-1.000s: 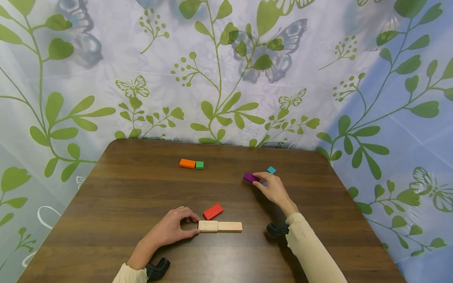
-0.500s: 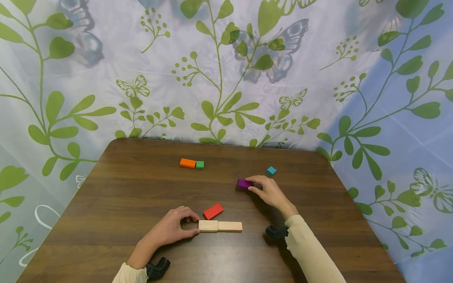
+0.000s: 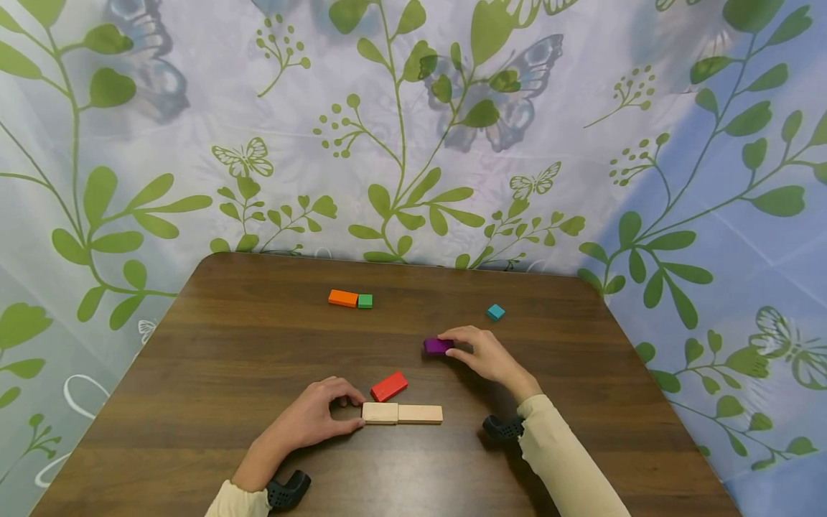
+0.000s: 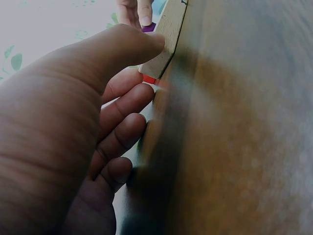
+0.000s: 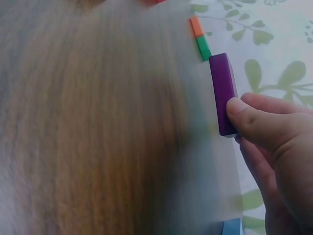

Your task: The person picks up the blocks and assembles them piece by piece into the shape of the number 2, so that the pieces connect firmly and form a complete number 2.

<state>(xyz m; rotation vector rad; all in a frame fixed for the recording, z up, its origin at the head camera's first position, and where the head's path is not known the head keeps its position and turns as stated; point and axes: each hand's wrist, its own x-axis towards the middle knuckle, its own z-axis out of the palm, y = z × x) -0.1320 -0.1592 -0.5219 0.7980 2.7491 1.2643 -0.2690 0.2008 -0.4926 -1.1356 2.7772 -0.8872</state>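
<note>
Pale cream sleeves (image 3: 571,452) and curved, black, perforated wrist devices (image 3: 288,491)

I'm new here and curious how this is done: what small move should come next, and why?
Perhaps the right hand should bring the purple block nearer the two pale blocks: it pinches that block, while the left hand holds one end of their row, and the red block lies close by.

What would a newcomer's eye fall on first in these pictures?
Probably the backdrop, with its large green leaves and butterflies, filling the view behind the brown table. Next, the bright red block, slantwise just beyond two pale blocks set end to end, the left one pinched by the left hand. Then the purple block in the right hand, farther out to the right.
</note>
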